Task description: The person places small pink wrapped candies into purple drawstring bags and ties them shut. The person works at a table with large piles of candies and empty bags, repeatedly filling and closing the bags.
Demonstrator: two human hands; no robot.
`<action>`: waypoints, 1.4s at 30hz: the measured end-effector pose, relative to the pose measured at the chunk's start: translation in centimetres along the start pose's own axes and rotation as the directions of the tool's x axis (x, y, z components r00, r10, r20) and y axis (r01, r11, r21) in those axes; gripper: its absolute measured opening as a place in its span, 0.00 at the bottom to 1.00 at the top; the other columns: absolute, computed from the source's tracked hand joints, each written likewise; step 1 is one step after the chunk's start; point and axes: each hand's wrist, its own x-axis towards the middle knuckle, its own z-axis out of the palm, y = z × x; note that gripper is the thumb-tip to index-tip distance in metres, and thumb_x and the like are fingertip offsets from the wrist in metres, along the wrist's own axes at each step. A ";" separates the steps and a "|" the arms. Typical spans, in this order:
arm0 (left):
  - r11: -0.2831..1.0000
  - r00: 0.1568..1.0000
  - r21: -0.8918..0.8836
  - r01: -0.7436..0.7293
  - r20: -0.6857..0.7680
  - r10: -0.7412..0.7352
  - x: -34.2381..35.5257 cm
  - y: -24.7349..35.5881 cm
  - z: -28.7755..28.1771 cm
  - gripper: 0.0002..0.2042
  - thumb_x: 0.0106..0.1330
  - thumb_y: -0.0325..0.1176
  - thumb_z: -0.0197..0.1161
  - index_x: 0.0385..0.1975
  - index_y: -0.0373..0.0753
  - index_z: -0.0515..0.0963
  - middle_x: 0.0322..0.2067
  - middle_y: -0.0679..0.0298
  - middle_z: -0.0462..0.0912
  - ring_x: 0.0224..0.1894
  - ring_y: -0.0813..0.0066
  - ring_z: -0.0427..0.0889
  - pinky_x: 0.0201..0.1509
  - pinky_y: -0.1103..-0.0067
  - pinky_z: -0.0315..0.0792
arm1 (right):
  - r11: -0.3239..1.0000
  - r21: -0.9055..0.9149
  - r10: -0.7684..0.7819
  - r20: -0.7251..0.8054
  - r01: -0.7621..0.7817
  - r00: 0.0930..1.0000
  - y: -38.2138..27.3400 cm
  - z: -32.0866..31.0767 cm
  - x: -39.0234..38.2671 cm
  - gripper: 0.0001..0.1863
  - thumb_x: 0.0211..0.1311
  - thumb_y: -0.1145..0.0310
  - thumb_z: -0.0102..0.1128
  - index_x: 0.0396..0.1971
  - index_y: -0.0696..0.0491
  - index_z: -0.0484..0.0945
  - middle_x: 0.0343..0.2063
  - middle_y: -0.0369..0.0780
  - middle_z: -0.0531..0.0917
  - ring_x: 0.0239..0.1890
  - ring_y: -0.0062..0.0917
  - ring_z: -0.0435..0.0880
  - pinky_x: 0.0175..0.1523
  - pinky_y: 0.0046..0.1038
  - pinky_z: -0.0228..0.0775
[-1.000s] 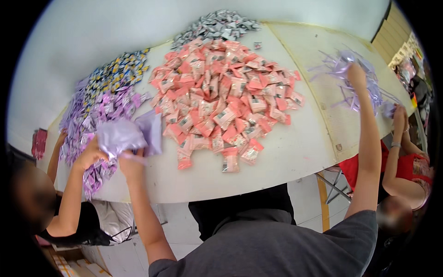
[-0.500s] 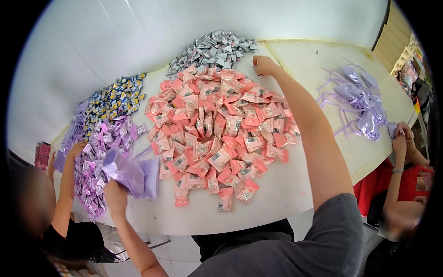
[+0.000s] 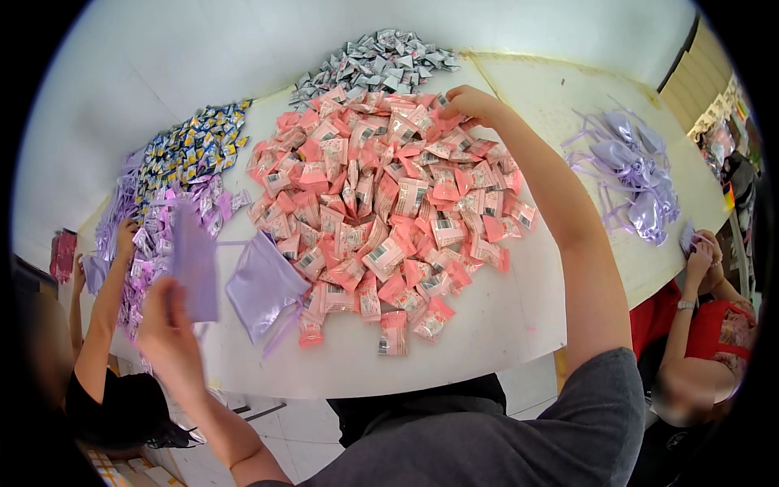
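My left hand [image 3: 169, 333] is closed on a lavender satin pouch [image 3: 195, 264], raised over the near left of the table; both are blurred by motion. Beside it, a second lavender pouch [image 3: 264, 284] lies flat with its ribbon trailing. My right hand [image 3: 477, 105] reaches across to the far right edge of a big heap of pink wrapped packets [image 3: 381, 211]. Its fingers are pinched together, and what they hold is too small to make out. Behind that heap is a pile of small silver-grey packets [image 3: 377, 61].
Blue-and-yellow packets [image 3: 195, 142] and purple packets [image 3: 215, 199] are piled at left, by a co-worker's arm [image 3: 101, 325]. Filled lavender pouches [image 3: 633, 166] lie on the table [image 3: 454, 357] at right, near another person's hands [image 3: 704, 252]. A white wall [image 3: 187, 49] bounds the back.
My left hand has moved left and nearer with its pouch, baring the second pouch on the table. My right hand has shifted slightly right, to the pink heap's edge. The view has tilted slightly.
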 end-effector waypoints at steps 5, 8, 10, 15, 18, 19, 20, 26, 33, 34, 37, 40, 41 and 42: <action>0.971 0.943 -0.232 0.053 0.332 0.028 -5.0 0.9 3.5 0.02 0.57 0.23 0.59 0.28 0.32 0.75 0.25 0.57 0.77 0.24 0.64 0.76 0.26 0.76 0.68 | 0.995 0.067 -0.075 0.078 0.070 0.994 -0.5 -0.7 -2.0 0.18 0.48 0.71 0.63 0.40 0.55 0.71 0.29 0.36 0.77 0.33 0.21 0.78 0.35 0.27 0.73; 0.906 0.954 -0.354 0.233 0.265 -0.142 -6.3 0.5 4.3 0.04 0.57 0.25 0.60 0.26 0.31 0.75 0.24 0.61 0.78 0.20 0.74 0.73 0.21 0.81 0.66 | 0.973 0.190 -0.125 -0.037 0.130 0.991 -0.3 -1.5 -1.9 0.20 0.50 0.70 0.62 0.44 0.54 0.69 0.33 0.38 0.80 0.34 0.21 0.79 0.38 0.29 0.75; 0.892 0.955 -0.357 0.278 0.204 -0.216 -7.4 0.5 4.9 0.04 0.57 0.25 0.60 0.25 0.31 0.76 0.24 0.63 0.78 0.20 0.77 0.72 0.20 0.82 0.66 | 0.947 0.301 -0.099 -0.051 0.110 0.994 0.2 -1.9 -2.3 0.22 0.51 0.70 0.61 0.47 0.53 0.67 0.38 0.40 0.81 0.36 0.21 0.79 0.39 0.29 0.74; 0.915 0.978 -0.346 0.207 0.038 -0.207 -10.2 1.6 7.4 0.06 0.55 0.20 0.59 0.32 0.33 0.77 0.27 0.61 0.77 0.23 0.76 0.73 0.21 0.84 0.66 | 0.979 0.190 -0.040 -0.152 0.068 0.988 0.3 -3.7 -2.4 0.19 0.50 0.72 0.59 0.44 0.50 0.69 0.32 0.36 0.77 0.33 0.22 0.76 0.37 0.32 0.73; 0.917 0.977 -0.338 0.210 0.037 -0.210 -12.0 1.1 8.9 0.09 0.54 0.18 0.58 0.35 0.33 0.77 0.30 0.60 0.77 0.25 0.75 0.74 0.22 0.84 0.66 | 0.992 0.125 0.004 -0.177 0.019 0.984 0.9 -4.1 -0.9 0.18 0.50 0.70 0.58 0.44 0.49 0.69 0.29 0.33 0.73 0.30 0.20 0.72 0.35 0.30 0.73; 0.915 0.975 -0.340 0.217 0.035 -0.218 -11.8 1.3 8.9 0.09 0.54 0.18 0.58 0.35 0.33 0.77 0.30 0.60 0.77 0.25 0.74 0.74 0.22 0.84 0.66 | 0.992 0.123 0.014 -0.187 0.009 0.982 1.3 -4.1 0.0 0.18 0.50 0.70 0.58 0.44 0.49 0.69 0.27 0.32 0.72 0.29 0.19 0.70 0.34 0.29 0.73; 0.912 0.974 -0.346 0.222 0.034 -0.225 -11.7 1.6 9.1 0.09 0.54 0.18 0.58 0.35 0.33 0.77 0.30 0.60 0.77 0.25 0.74 0.74 0.23 0.84 0.66 | 0.998 0.044 -0.022 -0.246 0.034 0.969 1.9 -3.7 1.2 0.20 0.49 0.68 0.56 0.46 0.47 0.70 0.30 0.36 0.73 0.32 0.23 0.72 0.31 0.35 0.70; 0.932 0.981 -0.309 0.190 0.017 -0.194 -11.4 1.7 9.2 0.09 0.54 0.17 0.57 0.35 0.31 0.76 0.31 0.60 0.77 0.26 0.74 0.74 0.21 0.83 0.65 | 0.728 -0.585 -0.481 -0.066 0.356 0.874 -1.5 2.3 5.3 0.22 0.50 0.72 0.49 0.49 0.48 0.68 0.38 0.47 0.80 0.41 0.41 0.78 0.44 0.38 0.69; 0.952 0.990 -0.276 0.130 -0.023 -0.142 -11.8 1.3 9.0 0.10 0.53 0.16 0.57 0.35 0.31 0.76 0.31 0.59 0.78 0.26 0.73 0.74 0.21 0.84 0.64 | 0.658 -0.708 -0.458 -0.105 0.257 0.883 -2.0 4.5 3.2 0.18 0.53 0.67 0.53 0.46 0.48 0.67 0.34 0.48 0.80 0.39 0.42 0.78 0.40 0.40 0.68; 0.949 0.991 -0.293 0.119 -0.030 -0.134 -11.7 1.4 9.1 0.10 0.53 0.16 0.57 0.35 0.31 0.76 0.31 0.59 0.78 0.26 0.73 0.74 0.21 0.84 0.64 | 0.661 -0.707 -0.477 -0.138 0.251 0.868 -2.0 4.4 3.1 0.18 0.52 0.68 0.55 0.45 0.48 0.67 0.33 0.47 0.80 0.38 0.40 0.79 0.39 0.39 0.68; 0.942 0.995 -0.327 0.073 -0.045 -0.093 -11.3 1.6 9.2 0.10 0.54 0.16 0.57 0.35 0.31 0.76 0.31 0.59 0.77 0.25 0.73 0.74 0.20 0.84 0.64 | 0.830 -0.445 -0.468 -0.231 0.335 0.853 -1.0 2.2 2.7 0.20 0.46 0.72 0.59 0.43 0.51 0.69 0.30 0.43 0.80 0.34 0.34 0.80 0.37 0.34 0.70; 0.947 0.997 -0.322 -0.006 -0.073 -0.019 -10.9 1.3 8.7 0.10 0.54 0.16 0.57 0.36 0.31 0.77 0.29 0.60 0.77 0.24 0.74 0.73 0.20 0.84 0.64 | 0.909 0.164 -0.326 -0.289 0.382 0.900 -1.4 -0.2 1.4 0.19 0.41 0.80 0.61 0.38 0.54 0.70 0.28 0.39 0.79 0.28 0.25 0.77 0.30 0.29 0.69; 0.949 0.997 -0.312 -0.039 -0.077 0.016 -10.1 1.5 8.1 0.10 0.54 0.16 0.57 0.36 0.31 0.77 0.29 0.60 0.77 0.23 0.74 0.73 0.19 0.84 0.64 | 0.864 0.352 -0.289 -0.241 0.361 0.927 -2.0 -0.7 0.3 0.19 0.42 0.80 0.61 0.38 0.54 0.71 0.28 0.39 0.78 0.27 0.24 0.76 0.28 0.27 0.68; 0.953 0.996 -0.296 -0.066 -0.073 0.046 -9.5 1.7 7.2 0.10 0.54 0.16 0.57 0.37 0.32 0.77 0.29 0.60 0.77 0.23 0.74 0.72 0.19 0.84 0.64 | 0.789 0.530 -0.254 -0.178 0.310 0.951 -2.4 -0.7 -0.9 0.18 0.42 0.81 0.60 0.37 0.54 0.71 0.28 0.39 0.78 0.26 0.23 0.75 0.26 0.26 0.67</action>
